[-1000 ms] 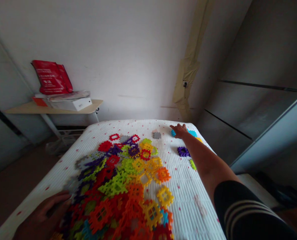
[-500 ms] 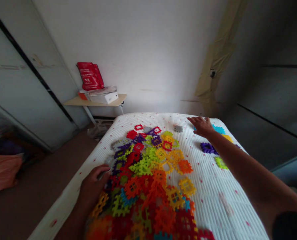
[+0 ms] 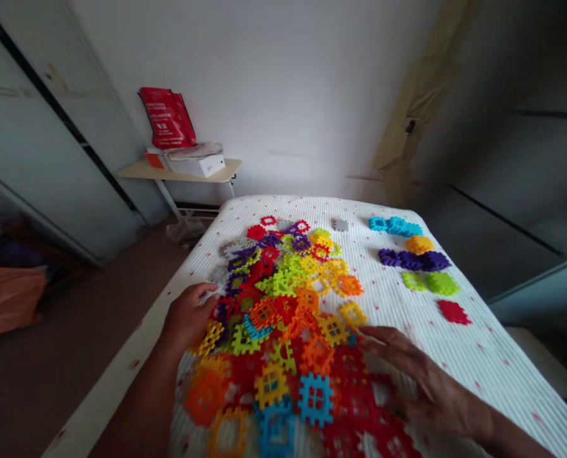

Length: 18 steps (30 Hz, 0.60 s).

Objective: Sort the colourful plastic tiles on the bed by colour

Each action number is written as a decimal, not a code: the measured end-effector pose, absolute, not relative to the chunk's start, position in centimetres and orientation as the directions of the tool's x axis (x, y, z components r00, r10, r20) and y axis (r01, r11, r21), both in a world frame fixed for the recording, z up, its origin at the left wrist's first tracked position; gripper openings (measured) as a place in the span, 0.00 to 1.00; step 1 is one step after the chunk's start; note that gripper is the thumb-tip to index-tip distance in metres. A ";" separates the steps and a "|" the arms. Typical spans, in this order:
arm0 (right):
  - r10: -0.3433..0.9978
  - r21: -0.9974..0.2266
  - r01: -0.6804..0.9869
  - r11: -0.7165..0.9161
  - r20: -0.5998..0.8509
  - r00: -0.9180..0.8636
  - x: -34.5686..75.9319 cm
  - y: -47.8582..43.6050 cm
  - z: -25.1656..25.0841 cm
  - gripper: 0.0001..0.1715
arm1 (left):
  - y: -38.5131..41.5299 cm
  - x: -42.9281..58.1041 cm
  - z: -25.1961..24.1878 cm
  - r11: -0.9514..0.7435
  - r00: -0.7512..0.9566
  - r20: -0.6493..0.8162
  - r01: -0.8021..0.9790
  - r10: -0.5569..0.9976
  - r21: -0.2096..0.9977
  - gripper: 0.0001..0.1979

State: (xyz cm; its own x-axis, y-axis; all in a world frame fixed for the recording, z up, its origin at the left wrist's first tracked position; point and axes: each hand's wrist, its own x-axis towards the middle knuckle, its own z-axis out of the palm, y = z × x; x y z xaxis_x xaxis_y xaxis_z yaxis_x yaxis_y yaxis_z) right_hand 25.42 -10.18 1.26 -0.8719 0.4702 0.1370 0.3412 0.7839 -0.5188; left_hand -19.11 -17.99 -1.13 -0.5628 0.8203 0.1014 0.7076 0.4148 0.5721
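Observation:
A heap of interlocking plastic building tiles (image 3: 283, 280) in many colours, several with window-like openings, spreads over the white dotted bedding (image 3: 274, 207). At the heap's left edge rests my left hand (image 3: 185, 318), fingers loosely bent and thumb a little apart, close to a pale grey tile (image 3: 219, 275); I see nothing held in it. Low over the heap's right side is my right hand (image 3: 421, 375), fingers stretched out and somewhat blurred, above red tiles (image 3: 355, 375). A blue window tile (image 3: 315, 399) lies between the hands, nearer the front.
Along the right side lie separate groups of blue tiles (image 3: 398, 226), yellow tiles (image 3: 419, 244), purple tiles (image 3: 414, 259), green tiles (image 3: 440, 283) and one red tile (image 3: 452, 312). A lone grey tile (image 3: 341, 225) sits farther back. A small table (image 3: 135, 169) holds a red bag (image 3: 166, 117).
My right hand has come back from the blue tiles at the far right to the near right of the heap. My left hand stays by the heap's left edge. The view has tilted down slightly.

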 end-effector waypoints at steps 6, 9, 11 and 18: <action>0.466 -0.353 0.399 0.846 0.128 -0.875 28.0 -16.4 -0.4 0.51 | -22.6 -18.0 -0.4 0.302 -0.382 0.147 0.871 0.913 0.388 0.27; 0.419 -0.279 0.368 0.887 0.152 -0.895 27.6 -16.7 -1.8 0.52 | -26.1 -17.1 -2.2 0.162 -0.258 0.224 0.914 0.940 0.371 0.33; 0.404 -0.252 0.356 0.900 0.175 -0.898 26.7 -16.2 -2.6 0.53 | -28.2 -16.2 -3.7 0.015 -0.116 0.278 0.940 0.954 0.342 0.39; 0.491 -0.204 0.449 0.870 0.291 -0.821 21.3 -12.1 -3.4 0.46 | -30.8 -11.9 -5.5 -0.107 0.030 0.324 0.969 0.945 0.224 0.57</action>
State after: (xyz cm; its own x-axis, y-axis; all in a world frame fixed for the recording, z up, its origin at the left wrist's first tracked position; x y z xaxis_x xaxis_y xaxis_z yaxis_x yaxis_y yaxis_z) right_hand 21.29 -12.10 -3.38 -0.8209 0.4914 0.2910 0.4486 0.8702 -0.2039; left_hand -11.93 -30.80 -5.49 0.0295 0.9455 0.3244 0.9687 -0.1071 0.2239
